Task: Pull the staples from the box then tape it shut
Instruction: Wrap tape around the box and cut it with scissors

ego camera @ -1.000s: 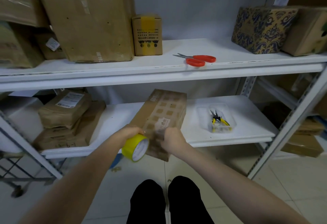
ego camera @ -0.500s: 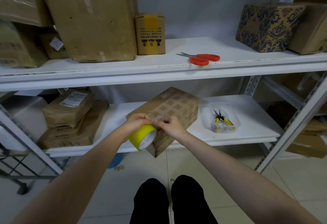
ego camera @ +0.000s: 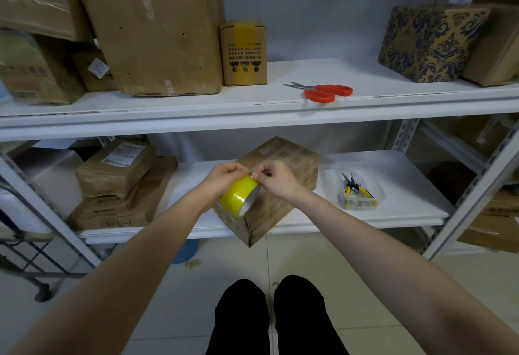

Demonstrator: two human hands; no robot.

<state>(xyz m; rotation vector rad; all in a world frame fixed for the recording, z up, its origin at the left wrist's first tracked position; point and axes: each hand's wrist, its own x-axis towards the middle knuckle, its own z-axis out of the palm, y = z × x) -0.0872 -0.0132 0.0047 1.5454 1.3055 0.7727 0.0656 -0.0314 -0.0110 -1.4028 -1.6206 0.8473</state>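
While the left hand (ego camera: 222,179) grips the yellow tape roll (ego camera: 238,197) from above with curled fingers, the right hand (ego camera: 278,180) pinches at the roll's top edge with thumb and fingertips, and the two hands nearly touch. Both hover just over the cardboard box (ego camera: 295,163), which sits on the lower shelf (ego camera: 407,203) near the middle of its front edge, turned at an angle so that one corner juts out past that edge. To the right of the box, close to the front edge, a clear tray (ego camera: 362,204) holds yellow-handled pliers (ego camera: 354,187). Brown paper parcels (ego camera: 115,170) are stacked at the shelf's left end. On the upper shelf (ego camera: 196,102), red-handled scissors (ego camera: 323,93) lie near the front edge, right of a small taped box (ego camera: 243,53)
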